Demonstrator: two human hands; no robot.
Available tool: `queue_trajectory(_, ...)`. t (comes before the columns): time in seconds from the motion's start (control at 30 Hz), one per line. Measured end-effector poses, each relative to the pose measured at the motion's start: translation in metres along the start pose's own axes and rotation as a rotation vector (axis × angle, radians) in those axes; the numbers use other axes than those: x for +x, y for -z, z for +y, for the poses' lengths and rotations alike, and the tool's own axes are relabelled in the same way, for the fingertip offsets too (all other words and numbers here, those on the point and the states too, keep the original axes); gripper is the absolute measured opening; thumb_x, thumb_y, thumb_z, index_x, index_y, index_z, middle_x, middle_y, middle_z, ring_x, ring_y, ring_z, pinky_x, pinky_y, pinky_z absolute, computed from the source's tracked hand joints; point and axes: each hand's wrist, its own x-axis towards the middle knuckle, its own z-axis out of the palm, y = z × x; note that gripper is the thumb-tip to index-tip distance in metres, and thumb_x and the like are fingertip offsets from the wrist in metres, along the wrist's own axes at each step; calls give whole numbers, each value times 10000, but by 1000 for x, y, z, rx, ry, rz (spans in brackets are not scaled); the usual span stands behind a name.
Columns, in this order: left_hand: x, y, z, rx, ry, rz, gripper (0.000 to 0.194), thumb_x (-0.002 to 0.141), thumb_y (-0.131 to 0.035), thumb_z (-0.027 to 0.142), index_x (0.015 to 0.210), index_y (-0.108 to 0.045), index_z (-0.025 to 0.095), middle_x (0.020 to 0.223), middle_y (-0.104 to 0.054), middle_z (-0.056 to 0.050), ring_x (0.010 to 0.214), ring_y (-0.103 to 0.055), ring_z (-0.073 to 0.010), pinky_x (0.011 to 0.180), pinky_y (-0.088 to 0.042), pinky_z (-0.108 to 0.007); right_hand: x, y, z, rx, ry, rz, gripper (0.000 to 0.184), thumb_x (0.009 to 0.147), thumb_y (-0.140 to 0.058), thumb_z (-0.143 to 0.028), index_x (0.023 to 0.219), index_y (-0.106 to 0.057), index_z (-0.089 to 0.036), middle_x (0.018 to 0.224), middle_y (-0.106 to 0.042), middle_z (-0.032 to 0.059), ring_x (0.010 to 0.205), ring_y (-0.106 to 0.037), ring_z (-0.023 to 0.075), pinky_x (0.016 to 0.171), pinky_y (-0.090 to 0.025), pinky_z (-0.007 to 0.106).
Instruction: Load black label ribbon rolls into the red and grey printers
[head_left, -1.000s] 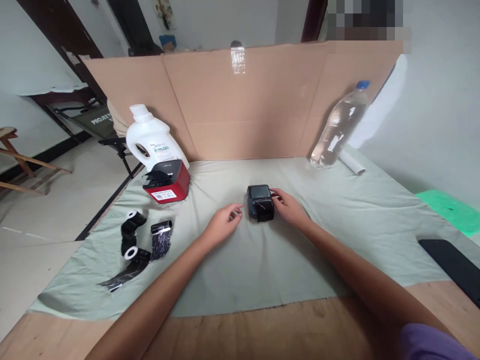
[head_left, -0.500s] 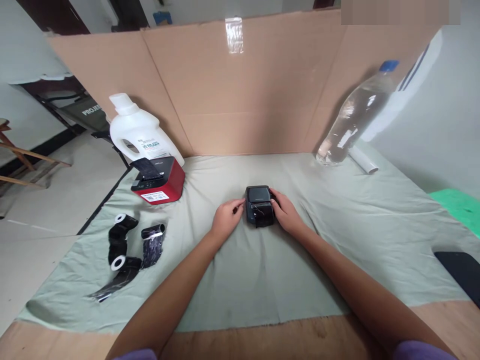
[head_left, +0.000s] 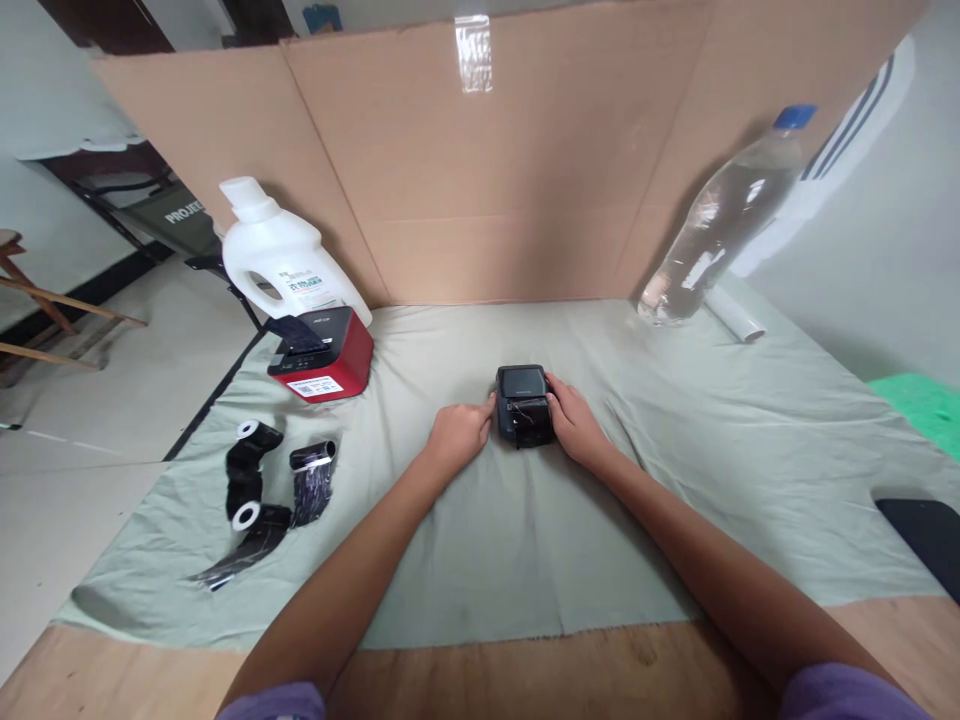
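A small black portable printer lies on the green cloth, a glossy black strip hanging from its front slot. Its right side is gripped by my right hand, thumb on the near edge and fingers wrapped around the far side, partly hidden. My left hand is curled closed at the other side, with the index fingertip touching the printer's left edge. To the left stands a red and black label printer with a black strip sticking out of its top.
Rolls of black film lie partly unwound on the cloth at the left. A white jug and a clear bottle lean on the cardboard. A white tube and a dark phone are on the right.
The view has tilted down slightly. My left index finger now points out against the printer's side, where the fingers were bunched before. My right hand keeps its hold.
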Motion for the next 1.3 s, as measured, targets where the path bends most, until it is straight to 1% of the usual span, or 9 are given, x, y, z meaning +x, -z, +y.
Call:
queue_trajectory(0.17,-1,-3,-2,22,3,-9,525,975,-480,236,1494,-562,240,1014,-786,-121,917,-731,-263,832,-523,-343,-1,-1,0,15,6,1,528,1027,-295,-391,1469,-499,-186,1343,-655,154,1220,-590,317,1088,-435,532)
queue_trajectory(0.37,-2,-6,-6,-22,-7,26,532,978,-471,225,1502,-554,256,1080,-787,-111,940,-730,-257,829,-524,-342,-1,-2,2,9,-1,4,558,1026,-288,-407,1459,-507,-133,1360,-639,195,1239,-586,334,1089,-433,548)
queue_trajectory(0.53,-3,-5,-6,-26,-10,30,523,984,-469,228,1500,-556,248,1102,-786,-113,958,-729,-253,844,-526,-341,-1,-3,4,35,9,24,517,1030,-306,-397,1454,-513,-184,1380,-633,168,1271,-581,315,1102,-433,540)
queue_trajectory(0.67,-3,-4,-5,-26,-12,28,525,982,-475,223,1501,-555,235,1099,-785,-124,961,-731,-262,849,-529,-350,-1,-3,4,37,6,17,522,1031,-306,-398,1453,-515,-173,1381,-633,171,1274,-582,310,1110,-427,534)
queue_trajectory(0.87,-3,-5,-5,-56,-10,49,519,976,-484,225,1486,-575,251,1084,-791,-111,945,-730,-253,849,-525,-340,-1,-5,6,39,6,43,513,1030,-318,-414,1449,-525,-203,1370,-644,155,1293,-575,304,1120,-421,536)
queue_trajectory(0.97,-3,-8,-8,-152,9,87,508,958,-496,220,1451,-612,266,1059,-798,-91,902,-721,-238,831,-520,-330,-1,-4,6,40,-1,37,525,1028,-314,-418,1447,-525,-183,1395,-627,167,1309,-567,305,1125,-419,536)
queue_trajectory(1.13,0,-14,-16,-525,78,114,469,937,-501,220,1369,-674,281,887,-798,-24,666,-607,-156,724,-489,-278,-1,-2,5,39,6,25,514,1031,-320,-415,1439,-534,-185,1377,-641,168,1278,-586,309,1108,-433,536)
queue_trajectory(1.23,1,-15,-17,-616,84,139,458,931,-510,235,1352,-688,266,828,-771,-6,632,-552,-137,692,-463,-263,-1,-2,4,37,9,35,507,1031,-322,-418,1432,-541,-198,1362,-652,159,1281,-586,307,1105,-438,531)
queue_trajectory(1.3,2,-14,-16,-638,77,168,479,933,-516,244,1388,-662,268,786,-736,5,642,-545,-134,685,-451,-252,-1,-2,4,40,9,34,508,1029,-322,-414,1434,-537,-197,1373,-646,158,1291,-581,305,1110,-434,535)
